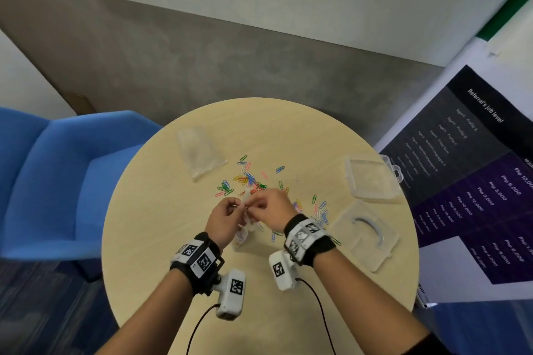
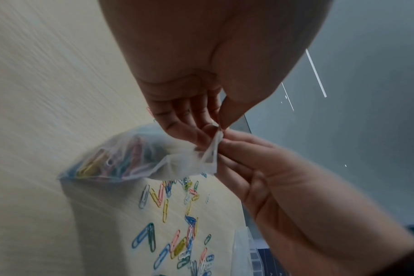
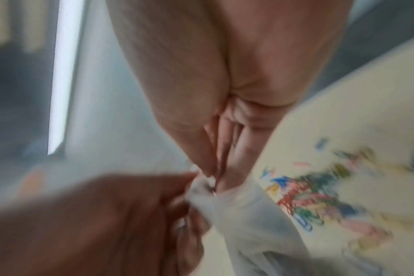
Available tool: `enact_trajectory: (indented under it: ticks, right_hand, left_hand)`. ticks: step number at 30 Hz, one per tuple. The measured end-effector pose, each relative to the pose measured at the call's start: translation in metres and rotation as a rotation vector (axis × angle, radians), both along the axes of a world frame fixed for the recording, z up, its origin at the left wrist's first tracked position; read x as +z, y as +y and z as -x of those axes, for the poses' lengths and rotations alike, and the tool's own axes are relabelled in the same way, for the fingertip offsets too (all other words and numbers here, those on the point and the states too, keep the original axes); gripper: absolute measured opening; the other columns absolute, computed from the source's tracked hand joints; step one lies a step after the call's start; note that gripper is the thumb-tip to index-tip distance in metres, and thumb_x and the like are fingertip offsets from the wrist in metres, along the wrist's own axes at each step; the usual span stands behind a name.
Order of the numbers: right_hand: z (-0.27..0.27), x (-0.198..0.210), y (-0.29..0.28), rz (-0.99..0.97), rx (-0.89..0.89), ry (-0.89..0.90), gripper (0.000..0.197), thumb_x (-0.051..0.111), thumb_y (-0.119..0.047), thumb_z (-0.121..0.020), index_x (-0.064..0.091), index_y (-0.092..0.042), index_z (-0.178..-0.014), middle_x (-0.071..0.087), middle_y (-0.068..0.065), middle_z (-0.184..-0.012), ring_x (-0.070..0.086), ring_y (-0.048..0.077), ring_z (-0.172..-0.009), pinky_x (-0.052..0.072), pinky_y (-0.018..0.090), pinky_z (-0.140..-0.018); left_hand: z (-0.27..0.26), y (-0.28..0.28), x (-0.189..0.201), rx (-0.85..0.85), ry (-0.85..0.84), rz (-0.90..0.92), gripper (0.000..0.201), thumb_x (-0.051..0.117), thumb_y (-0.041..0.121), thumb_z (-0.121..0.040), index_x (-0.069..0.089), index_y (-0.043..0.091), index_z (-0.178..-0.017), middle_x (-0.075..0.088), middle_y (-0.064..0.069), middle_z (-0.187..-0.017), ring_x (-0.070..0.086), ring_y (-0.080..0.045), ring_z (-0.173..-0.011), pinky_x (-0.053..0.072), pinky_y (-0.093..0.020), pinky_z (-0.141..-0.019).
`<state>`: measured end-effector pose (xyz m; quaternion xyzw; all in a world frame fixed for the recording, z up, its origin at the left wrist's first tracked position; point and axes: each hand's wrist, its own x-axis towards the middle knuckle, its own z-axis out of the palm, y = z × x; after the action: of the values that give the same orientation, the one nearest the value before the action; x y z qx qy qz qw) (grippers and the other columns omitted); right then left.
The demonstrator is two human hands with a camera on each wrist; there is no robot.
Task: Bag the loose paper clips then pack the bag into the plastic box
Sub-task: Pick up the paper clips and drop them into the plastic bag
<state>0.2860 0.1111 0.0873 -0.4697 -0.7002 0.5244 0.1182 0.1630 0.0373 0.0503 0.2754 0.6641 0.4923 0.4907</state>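
Note:
A small clear plastic bag partly filled with coloured paper clips hangs just above the round table, held by its mouth. My left hand pinches one side of the bag's top edge between thumb and fingers. My right hand pinches the other side, the two hands almost touching. The bag shows as a blurred white fold in the right wrist view. Loose paper clips lie scattered on the table beyond and right of my hands, more of them below the bag. The clear plastic box stands open at the right.
A second clear bag lies empty at the table's far left. The box's flat lid lies near the right front edge. A blue armchair stands left of the round table, and a printed banner hangs at the right.

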Motion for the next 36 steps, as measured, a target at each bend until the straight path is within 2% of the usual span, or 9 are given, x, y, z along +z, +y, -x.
enact_trajectory:
  ticks: [2, 4, 9, 15, 21, 24, 28, 32, 36]
  right_hand:
    - [-0.021, -0.010, 0.013, 0.066, -0.292, 0.155, 0.017, 0.063, 0.000, -0.087, 0.073, -0.014, -0.087, 0.074, 0.010, -0.085, 0.071, 0.025, -0.076, 0.061, 0.037, -0.074]
    - [-0.048, -0.030, 0.032, -0.107, -0.485, 0.013, 0.018, 0.061, -0.004, -0.090, 0.073, -0.016, -0.094, 0.074, 0.004, -0.097, 0.070, 0.024, -0.088, 0.059, 0.038, -0.083]
    - [-0.090, -0.082, 0.059, -0.302, -0.071, -0.719, 0.056, 0.041, -0.040, -0.100, 0.028, -0.022, -0.151, 0.014, 0.003, -0.162, 0.015, 0.028, -0.148, 0.022, 0.046, -0.116]
    - [-0.111, -0.112, 0.043, -0.292, -0.012, -0.905, 0.065, 0.029, -0.048, -0.100, 0.013, -0.015, -0.154, 0.002, 0.010, -0.163, 0.008, 0.034, -0.148, 0.019, 0.049, -0.119]
    - [-0.069, -0.107, 0.016, -0.204, -0.330, -0.678, 0.080, 0.056, -0.048, -0.091, 0.025, -0.002, -0.148, 0.029, 0.022, -0.151, 0.032, 0.034, -0.140, 0.037, 0.040, -0.108]
    - [-0.044, -0.107, 0.020, -0.142, -0.377, -0.589, 0.087, 0.059, -0.044, -0.090, 0.011, -0.008, -0.153, 0.012, 0.020, -0.159, 0.012, 0.034, -0.147, 0.025, 0.044, -0.118]
    - [-0.027, -0.115, 0.021, -0.294, -0.134, -0.817, 0.078, 0.045, -0.052, -0.094, 0.006, -0.022, -0.155, 0.002, 0.015, -0.161, 0.007, 0.039, -0.147, 0.017, 0.050, -0.118]
    - [-0.034, -0.122, 0.007, -0.396, 0.096, -0.923, 0.069, 0.036, -0.045, -0.100, 0.006, -0.016, -0.155, 0.003, 0.014, -0.162, 0.010, 0.042, -0.146, 0.018, 0.049, -0.119]
    - [-0.059, -0.117, -0.016, -0.580, 0.284, -0.921, 0.058, 0.040, -0.009, -0.100, 0.015, -0.005, -0.152, 0.016, 0.019, -0.157, 0.019, 0.039, -0.143, 0.025, 0.043, -0.118]
  left_hand:
    - [0.004, 0.000, -0.001, 0.016, -0.004, 0.003, 0.008, 0.055, 0.014, -0.098, 0.057, 0.009, -0.091, 0.062, -0.008, -0.072, 0.056, -0.019, -0.061, 0.044, -0.028, -0.056]
    - [0.008, -0.001, -0.001, 0.018, -0.002, 0.003, 0.008, 0.055, 0.015, -0.098, 0.057, 0.008, -0.093, 0.062, -0.008, -0.074, 0.056, -0.020, -0.062, 0.045, -0.028, -0.057]
    - [0.011, -0.006, 0.001, 0.020, -0.002, -0.001, 0.007, 0.054, 0.014, -0.098, 0.056, 0.009, -0.093, 0.060, -0.007, -0.074, 0.057, -0.018, -0.062, 0.046, -0.028, -0.057]
    - [0.018, -0.013, 0.001, 0.045, -0.005, -0.009, 0.009, 0.053, 0.014, -0.098, 0.056, 0.012, -0.090, 0.061, -0.007, -0.074, 0.056, -0.019, -0.062, 0.046, -0.029, -0.058]
    - [0.012, -0.006, -0.002, 0.039, -0.036, -0.021, 0.008, 0.053, 0.012, -0.098, 0.056, 0.011, -0.091, 0.060, -0.008, -0.074, 0.055, -0.021, -0.063, 0.046, -0.030, -0.059]
    - [0.004, -0.005, -0.004, 0.010, -0.034, -0.020, 0.008, 0.053, 0.013, -0.098, 0.056, 0.010, -0.091, 0.060, -0.010, -0.075, 0.055, -0.023, -0.063, 0.047, -0.033, -0.060]
    - [0.005, -0.007, -0.004, -0.015, 0.009, -0.016, 0.008, 0.053, 0.014, -0.098, 0.057, 0.010, -0.092, 0.061, -0.011, -0.077, 0.055, -0.023, -0.064, 0.047, -0.031, -0.058]
    - [0.013, -0.008, -0.005, 0.001, 0.034, -0.017, 0.007, 0.054, 0.014, -0.098, 0.057, 0.009, -0.093, 0.061, -0.008, -0.077, 0.057, -0.019, -0.063, 0.047, -0.030, -0.059]
    - [0.014, -0.004, -0.006, 0.004, 0.011, -0.020, 0.007, 0.054, 0.013, -0.098, 0.057, 0.010, -0.092, 0.061, -0.008, -0.075, 0.056, -0.021, -0.063, 0.047, -0.033, -0.060]
